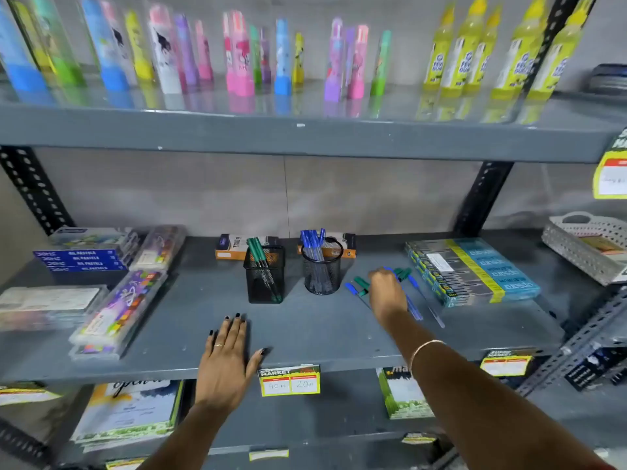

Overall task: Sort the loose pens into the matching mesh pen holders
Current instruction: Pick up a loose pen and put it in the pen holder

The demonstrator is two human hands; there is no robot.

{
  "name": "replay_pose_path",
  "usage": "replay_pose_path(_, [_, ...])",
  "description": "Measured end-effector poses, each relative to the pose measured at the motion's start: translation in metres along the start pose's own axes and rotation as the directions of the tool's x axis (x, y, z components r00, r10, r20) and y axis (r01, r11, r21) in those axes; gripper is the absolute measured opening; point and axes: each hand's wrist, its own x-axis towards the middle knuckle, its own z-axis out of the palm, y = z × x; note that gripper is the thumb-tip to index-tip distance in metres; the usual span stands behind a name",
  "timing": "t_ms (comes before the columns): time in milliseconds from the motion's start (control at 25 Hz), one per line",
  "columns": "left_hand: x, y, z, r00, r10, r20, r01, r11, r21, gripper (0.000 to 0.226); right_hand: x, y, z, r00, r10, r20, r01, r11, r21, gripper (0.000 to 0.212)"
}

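Two black mesh holders stand on the grey middle shelf [305, 334]. The square holder [264, 276] has green-capped pens in it. The round holder [321, 269] has blue-capped pens. To their right lie loose pens [415, 300], blue and green mixed, flat on the shelf. My right hand [386, 293] reaches over these loose pens, fingers curled down among them; whether it grips one I cannot tell. My left hand [227, 364] rests flat on the shelf's front edge, fingers spread, holding nothing.
Pen boxes [475, 269] are stacked right of the loose pens, and a white basket [587, 245] stands at far right. Pencil cases [118, 310] and pastel boxes [81, 259] fill the left. Two orange boxes [230, 249] lie behind the holders. Bottles line the upper shelf.
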Motion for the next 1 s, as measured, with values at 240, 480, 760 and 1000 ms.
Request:
replay_pose_path(240, [0.004, 0.003, 0.000, 0.998, -0.034, -0.056, 0.037, 0.998, 0.060, 0.080, 0.018, 0.007, 0.012, 0.996, 0.015, 0.086, -0.011, 0.999, -0.046, 0.027])
replay_pose_path(480, [0.003, 0.004, -0.004, 0.996, -0.080, -0.041, 0.081, 0.996, 0.038, 0.079, 0.024, 0.006, 0.014, 0.995, 0.021, 0.101, -0.009, 0.992, -0.127, 0.029])
replay_pose_path(760, [0.002, 0.004, -0.009, 0.994, -0.106, 0.012, 0.106, 0.994, 0.010, 0.079, 0.029, -0.019, -0.023, 0.993, 0.068, -0.100, -0.053, 0.989, 0.141, 0.021])
replay_pose_path(1000, [0.001, 0.005, -0.009, 0.993, -0.113, 0.018, 0.113, 0.993, -0.027, 0.081, 0.048, -0.131, -0.086, 0.930, 0.044, -0.365, 0.249, 0.655, 0.714, 0.015])
